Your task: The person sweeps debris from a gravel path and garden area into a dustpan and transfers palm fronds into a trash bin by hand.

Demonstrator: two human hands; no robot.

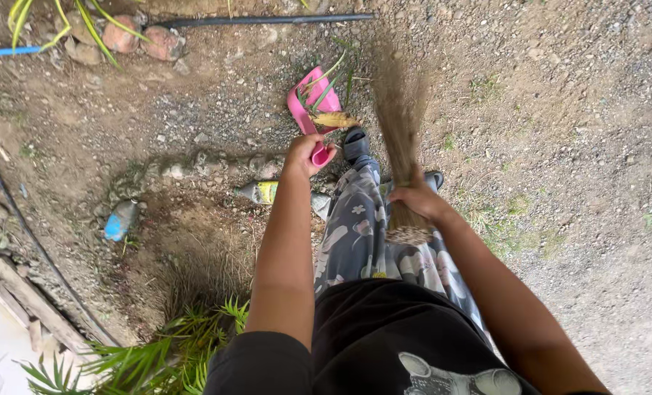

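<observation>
Sweep-up step, judging by pose. Left hand [304, 153] clenched on pink dustpan [313, 102] handle, pan at upper centre, leaves [333, 119] in it. Right hand [417, 199] grips broom [399, 110], bristles just right of pan. Next likely calls for short strokes toward pan.

Both arms stretched downward, hands left [303, 153], right [417, 197] clenched

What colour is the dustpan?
Pink; the dustpan shows best in the head view.
</observation>
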